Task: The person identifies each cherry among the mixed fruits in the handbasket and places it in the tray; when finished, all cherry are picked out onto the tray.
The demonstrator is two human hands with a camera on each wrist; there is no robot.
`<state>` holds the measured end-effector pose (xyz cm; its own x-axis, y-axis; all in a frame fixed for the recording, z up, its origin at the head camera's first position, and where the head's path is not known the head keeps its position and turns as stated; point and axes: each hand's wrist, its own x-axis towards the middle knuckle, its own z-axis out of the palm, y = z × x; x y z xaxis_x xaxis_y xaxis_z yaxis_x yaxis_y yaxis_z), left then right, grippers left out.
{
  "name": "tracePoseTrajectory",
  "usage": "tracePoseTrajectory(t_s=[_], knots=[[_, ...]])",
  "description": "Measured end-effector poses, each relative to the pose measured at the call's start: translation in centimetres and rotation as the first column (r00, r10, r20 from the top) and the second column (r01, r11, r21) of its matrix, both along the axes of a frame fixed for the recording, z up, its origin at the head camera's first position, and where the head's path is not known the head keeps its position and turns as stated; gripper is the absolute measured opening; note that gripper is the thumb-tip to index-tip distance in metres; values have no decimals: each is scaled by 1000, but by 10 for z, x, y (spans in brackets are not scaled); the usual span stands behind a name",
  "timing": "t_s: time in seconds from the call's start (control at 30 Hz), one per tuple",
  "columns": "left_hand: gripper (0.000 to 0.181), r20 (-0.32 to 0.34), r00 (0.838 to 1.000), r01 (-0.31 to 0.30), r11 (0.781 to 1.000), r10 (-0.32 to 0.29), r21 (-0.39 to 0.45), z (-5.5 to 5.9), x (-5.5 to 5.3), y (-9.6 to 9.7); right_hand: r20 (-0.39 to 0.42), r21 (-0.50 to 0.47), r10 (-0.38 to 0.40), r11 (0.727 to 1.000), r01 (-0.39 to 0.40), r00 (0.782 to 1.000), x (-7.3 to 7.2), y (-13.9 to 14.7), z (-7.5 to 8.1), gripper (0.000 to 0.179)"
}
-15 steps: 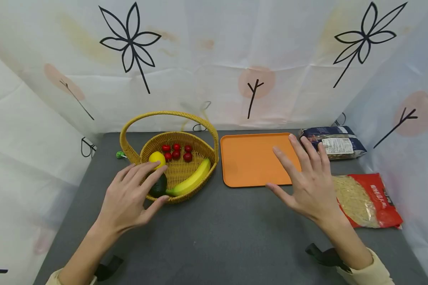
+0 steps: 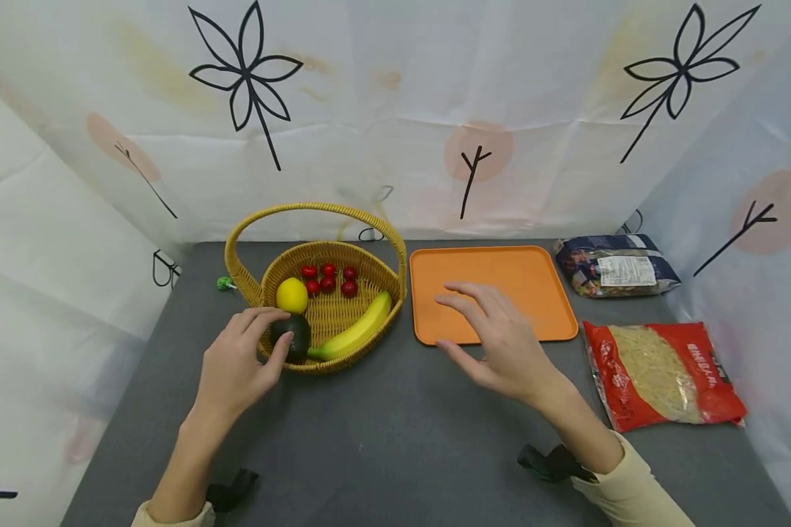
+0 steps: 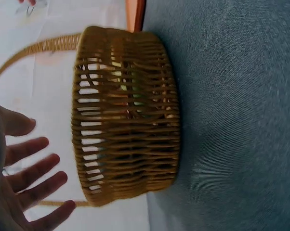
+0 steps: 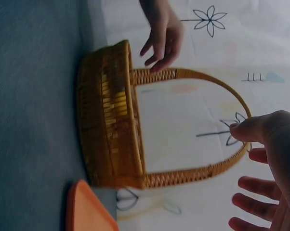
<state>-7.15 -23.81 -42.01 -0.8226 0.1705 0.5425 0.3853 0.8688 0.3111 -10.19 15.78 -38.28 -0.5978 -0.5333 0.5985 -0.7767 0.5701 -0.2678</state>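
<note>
My left hand [image 2: 240, 359] hovers at the near left rim of a yellow wicker basket [image 2: 329, 313], thumb and fingers spread apart around the view of a dark green avocado [image 2: 299, 338]. In the left wrist view its fingers hang above the rim and hold nothing. Inside the basket lie a yellow lemon [image 2: 292, 296], several red cherries [image 2: 327, 284] and a banana [image 2: 352, 333]. Held in the air over the near edge of an orange tray [image 2: 481, 274], my right hand [image 2: 504, 340] has loosely bent fingers with nothing between them. The basket's handle [image 4: 203, 76] arches upright.
At the back right lies a dark blue packet [image 2: 613, 265] with a white label. A red bag [image 2: 705, 373] with a see-through window rests in front of it. A small green broccoli-like piece [image 2: 225, 283] sits left of the basket. Printed white cloth surrounds the grey table [image 2: 382, 446].
My right hand has moved left, from beside the red bag to the tray's near edge, its fingers less spread. My left hand has drawn slightly back, its fingers closer together near the avocado.
</note>
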Motion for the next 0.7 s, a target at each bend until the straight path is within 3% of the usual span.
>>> tracePoseTrajectory(t_s=[0.13,0.23,0.3,0.37,0.53,0.6,0.7], knots=[[29,100,992,-86,994,79,71,-8,1,-2,151,-39,80,996,-75,985,-8,-28,-4,53],[31,161,980,-135,984,115,116,-15,1,-3,274,-103,161,985,-138,948,-18,-51,-7,49],[33,198,970,-173,972,140,158,-20,1,-4,350,-151,218,973,-175,911,-26,-68,-9,44],[35,248,956,-212,953,157,216,-24,1,-5,435,-197,264,961,-195,861,-37,-84,-11,41],[44,382,908,-316,881,173,352,-30,1,-5,608,-280,322,942,-183,726,-69,-122,-19,34],[47,410,895,-339,864,174,374,-32,1,-5,647,-284,322,943,-173,691,-82,-136,-25,32],[49,426,888,-354,850,174,390,-32,1,-5,690,-259,292,954,-151,662,-99,-155,-34,32]])
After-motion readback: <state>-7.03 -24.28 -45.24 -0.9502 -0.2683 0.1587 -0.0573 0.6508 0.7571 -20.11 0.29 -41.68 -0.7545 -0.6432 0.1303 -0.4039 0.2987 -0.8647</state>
